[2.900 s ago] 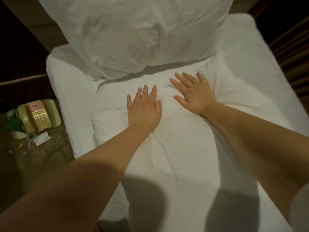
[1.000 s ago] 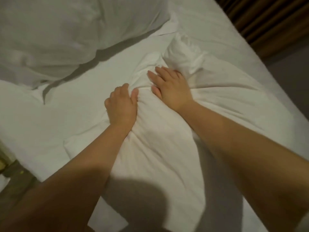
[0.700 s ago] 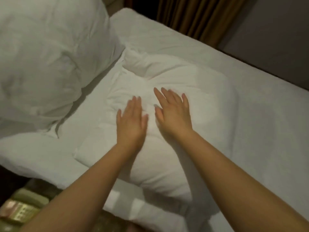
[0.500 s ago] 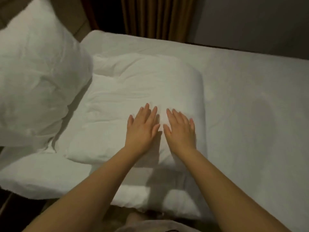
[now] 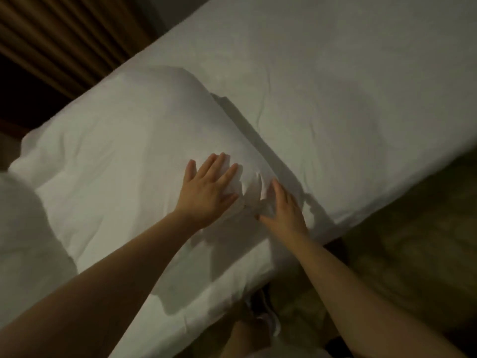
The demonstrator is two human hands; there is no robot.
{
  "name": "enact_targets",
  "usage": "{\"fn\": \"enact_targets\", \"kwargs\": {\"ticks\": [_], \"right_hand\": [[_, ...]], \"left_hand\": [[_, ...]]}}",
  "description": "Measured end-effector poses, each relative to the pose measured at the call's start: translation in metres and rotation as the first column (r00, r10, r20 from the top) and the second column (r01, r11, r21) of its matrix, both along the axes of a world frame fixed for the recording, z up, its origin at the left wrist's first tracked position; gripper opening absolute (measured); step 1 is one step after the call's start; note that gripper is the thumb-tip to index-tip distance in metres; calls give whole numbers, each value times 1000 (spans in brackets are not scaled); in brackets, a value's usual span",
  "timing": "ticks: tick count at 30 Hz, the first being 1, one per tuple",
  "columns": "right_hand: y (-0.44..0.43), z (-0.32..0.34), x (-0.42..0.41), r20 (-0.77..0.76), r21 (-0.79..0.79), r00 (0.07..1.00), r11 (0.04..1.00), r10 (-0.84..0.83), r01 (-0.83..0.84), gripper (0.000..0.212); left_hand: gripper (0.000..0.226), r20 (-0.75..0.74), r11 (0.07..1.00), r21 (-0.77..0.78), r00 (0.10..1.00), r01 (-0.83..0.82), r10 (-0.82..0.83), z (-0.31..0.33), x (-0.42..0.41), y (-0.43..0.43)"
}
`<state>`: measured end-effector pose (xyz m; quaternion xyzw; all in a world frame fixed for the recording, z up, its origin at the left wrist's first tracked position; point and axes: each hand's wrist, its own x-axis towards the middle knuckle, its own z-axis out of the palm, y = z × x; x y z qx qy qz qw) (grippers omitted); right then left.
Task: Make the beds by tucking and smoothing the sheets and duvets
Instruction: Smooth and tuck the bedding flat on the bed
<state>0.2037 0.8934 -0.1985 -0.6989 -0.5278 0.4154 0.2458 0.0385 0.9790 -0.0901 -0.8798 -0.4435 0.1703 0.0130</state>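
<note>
White duvet (image 5: 124,151) crosswise on bed (image 5: 335,81), left hand (image 5: 206,193), right hand (image 5: 285,210) pressing it

Viewpoint: head-worn, above the near edge of the bed (image 5: 335,73).
Facing: forward and down, horizon tilted.
Nearness: close; bed fills the view.

The folded duvet (image 5: 116,151) lies on the left part of the bed sheet (image 5: 335,86), with a pillow (image 5: 23,228) at its left, a curtain (image 5: 64,34) behind the bed, and the left hand (image 5: 206,192) and right hand (image 5: 286,210) side by side at the duvet's right edge.
</note>
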Motion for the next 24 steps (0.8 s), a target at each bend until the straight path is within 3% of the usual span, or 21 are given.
{"fn": "enact_targets", "kwargs": {"ticks": [4, 6, 8, 10, 11, 16, 19, 21, 22, 24], "right_hand": [[4, -38, -19, -157, 27, 967, 978, -202, 209, 97], [4, -50, -25, -281, 21, 862, 895, -422, 445, 68], [-1, -47, -31, -519, -190, 563, 729, -643, 658, 24], [-3, -43, -39, -677, -481, 217, 646, -704, 594, 38], [0, -43, -45, -699, -572, 104, 640, -707, 513, 48], [32, -41, -62, -755, -653, -237, 674, -611, 345, 61], [50, -30, -63, -759, -650, -307, 692, -573, 314, 42], [62, -24, -54, -783, -622, -320, 681, -533, 387, 36], [68, -22, -47, -796, -604, -309, 654, -520, 455, 41], [85, -19, -31, -798, -590, -282, 594, -534, 547, 71]], "left_hand": [[74, -38, 970, 40, 970, 240, -238, -20, 20, 27], [82, -80, 943, 8, 940, 332, -331, -30, 35, 30], [92, -141, 907, -46, 896, 418, -420, -39, 51, 28], [97, -181, 876, -71, 858, 477, -482, -47, 59, 25], [98, -193, 865, -75, 844, 497, -501, -49, 61, 27], [96, -168, 838, -59, 822, 543, -545, -53, 54, 34], [101, -109, 844, -41, 837, 535, -536, -53, 53, 36], [108, -41, 864, -21, 863, 502, -503, -59, 48, 40], [110, 11, 870, -6, 870, 493, -493, -64, 43, 43], [111, 93, 900, 12, 895, 437, -436, -75, 30, 48]]}}
